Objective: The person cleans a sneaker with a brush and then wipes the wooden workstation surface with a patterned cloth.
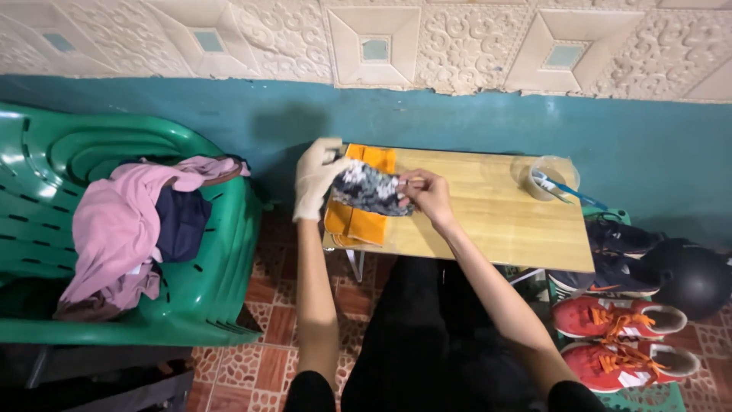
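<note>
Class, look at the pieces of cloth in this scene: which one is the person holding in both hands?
The dark floral-patterned cloth, held between left hand and right hand. The orange cloth lies flat on the table beneath; the pink garment is draped over the green chair.

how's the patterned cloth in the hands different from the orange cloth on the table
The dark floral patterned cloth is lifted and held by both the gloved left hand and bare right hand; the plain orange cloth lies flat on the wooden table, overhanging its near edge. Both are soft fabric.
</note>
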